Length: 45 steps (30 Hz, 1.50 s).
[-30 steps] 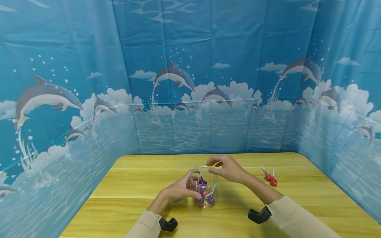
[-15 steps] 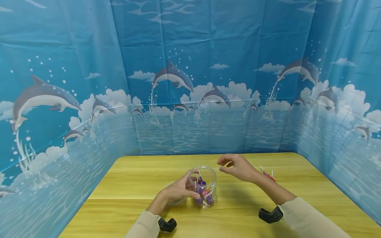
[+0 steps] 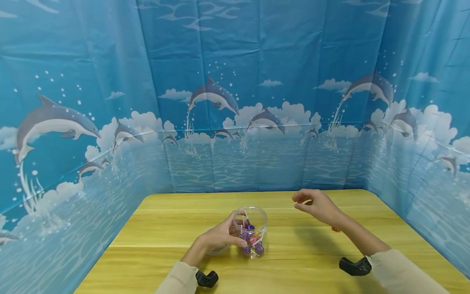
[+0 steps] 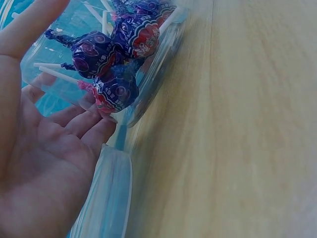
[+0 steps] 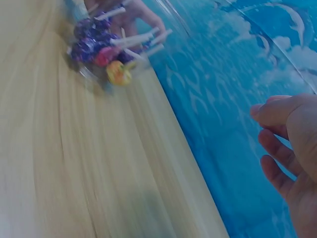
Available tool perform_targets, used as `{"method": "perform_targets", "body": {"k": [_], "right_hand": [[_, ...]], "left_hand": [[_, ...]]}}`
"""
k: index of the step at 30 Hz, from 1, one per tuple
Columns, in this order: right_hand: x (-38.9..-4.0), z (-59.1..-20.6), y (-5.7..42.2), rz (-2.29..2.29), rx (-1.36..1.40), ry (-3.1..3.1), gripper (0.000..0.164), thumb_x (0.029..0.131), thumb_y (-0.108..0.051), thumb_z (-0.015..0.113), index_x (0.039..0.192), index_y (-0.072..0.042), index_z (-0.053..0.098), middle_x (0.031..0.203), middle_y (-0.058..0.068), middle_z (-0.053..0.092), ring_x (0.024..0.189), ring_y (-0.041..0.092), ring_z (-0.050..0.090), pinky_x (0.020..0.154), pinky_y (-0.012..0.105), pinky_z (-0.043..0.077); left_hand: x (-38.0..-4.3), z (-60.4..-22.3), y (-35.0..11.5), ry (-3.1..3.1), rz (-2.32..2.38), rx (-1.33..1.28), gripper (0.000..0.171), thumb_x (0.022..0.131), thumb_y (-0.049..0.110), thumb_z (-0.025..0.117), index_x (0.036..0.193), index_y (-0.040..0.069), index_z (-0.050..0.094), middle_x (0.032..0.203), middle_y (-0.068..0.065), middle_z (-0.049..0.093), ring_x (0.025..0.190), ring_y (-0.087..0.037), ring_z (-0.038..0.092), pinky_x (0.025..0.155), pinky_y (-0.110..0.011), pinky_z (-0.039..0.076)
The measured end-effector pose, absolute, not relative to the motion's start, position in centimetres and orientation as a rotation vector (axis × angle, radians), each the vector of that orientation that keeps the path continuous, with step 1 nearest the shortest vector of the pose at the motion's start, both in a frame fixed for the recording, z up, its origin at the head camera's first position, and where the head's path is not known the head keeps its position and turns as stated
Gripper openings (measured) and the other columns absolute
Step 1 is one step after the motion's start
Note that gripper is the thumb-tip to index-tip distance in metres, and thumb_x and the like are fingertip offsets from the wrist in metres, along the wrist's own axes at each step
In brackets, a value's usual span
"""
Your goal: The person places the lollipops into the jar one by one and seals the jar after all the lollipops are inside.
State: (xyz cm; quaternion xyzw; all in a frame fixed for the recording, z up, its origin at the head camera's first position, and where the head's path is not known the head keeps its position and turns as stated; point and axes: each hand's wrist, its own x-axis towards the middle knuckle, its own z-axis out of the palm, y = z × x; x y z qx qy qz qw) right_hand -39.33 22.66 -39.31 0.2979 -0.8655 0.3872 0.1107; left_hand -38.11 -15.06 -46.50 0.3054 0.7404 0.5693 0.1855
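My left hand [image 3: 222, 236] grips the side of a clear plastic jar [image 3: 266, 222] standing uncovered on the table. Several lollipops [image 4: 116, 91] with white sticks lie inside, mostly in purple wrappers, with a pink one and a yellow one [image 5: 119, 73] among them. To the right of the jar, my right hand [image 3: 317, 206] hovers above the table with loosely bent fingers and nothing between them. Past its wrist a red-wrapped lollipop [image 3: 335, 228] shows in part, the forearm covering the rest.
A round clear lid [image 3: 216, 251] lies left of the jar, partly under my left hand. The yellow wood-grain table [image 3: 165, 228] has its far edge against a blue dolphin-print curtain [image 3: 227, 163], which also hangs along both sides.
My right hand has drawn away from the jar's rim to the right, over toward the red lollipops, now mostly covered by the arm. The left hand and jar have stayed in place.
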Motion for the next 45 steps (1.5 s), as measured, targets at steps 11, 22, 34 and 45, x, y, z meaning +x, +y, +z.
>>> {"method": "perform_targets", "body": {"k": [11, 22, 34, 45], "right_hand": [[-39.7, -39.2, 25.9, 1.087, 0.798, -2.577, 0.017, 0.1, -0.008, 0.07, 0.117, -0.006, 0.071, 0.111, 0.006, 0.069, 0.1, 0.026, 0.066, 0.082, 0.039, 0.058], [-40.9, -41.2, 30.0, 1.037, 0.681, -2.645, 0.024, 0.101, -0.003, 0.065, 0.125, 0.0, 0.067, 0.12, 0.019, 0.067, 0.109, 0.038, 0.063, 0.087, 0.053, 0.054], [-41.8, -44.0, 33.5, 1.069, 0.558, -2.695, 0.025, 0.102, 0.006, 0.057, 0.125, 0.007, 0.065, 0.124, 0.028, 0.064, 0.118, 0.053, 0.056, 0.091, 0.061, 0.051], [-42.9, -48.1, 35.6, 0.987, 0.55, -2.772, 0.022, 0.098, 0.006, 0.062, 0.119, 0.007, 0.069, 0.126, 0.035, 0.061, 0.119, 0.058, 0.055, 0.095, 0.068, 0.045]], "left_hand": [[-38.0, -46.5, -15.3, 2.084, 1.594, 0.871, 0.088, 0.092, 0.02, 0.081, 0.159, 0.03, 0.024, 0.148, -0.014, 0.043, 0.134, -0.025, 0.051, 0.107, -0.041, 0.045], [-38.1, -46.6, -15.4, 2.08, 1.593, 0.865, 0.091, 0.092, 0.02, 0.081, 0.161, 0.027, 0.022, 0.148, -0.014, 0.043, 0.13, -0.025, 0.054, 0.104, -0.041, 0.047], [-38.0, -46.5, -15.1, 2.071, 1.602, 0.864, 0.088, 0.092, 0.02, 0.081, 0.159, 0.032, 0.025, 0.147, -0.007, 0.045, 0.131, -0.023, 0.053, 0.105, -0.04, 0.046], [-38.2, -46.5, -15.0, 2.082, 1.583, 0.884, 0.09, 0.093, 0.02, 0.08, 0.161, 0.029, 0.022, 0.146, -0.009, 0.045, 0.128, -0.024, 0.055, 0.103, -0.04, 0.047]]}}
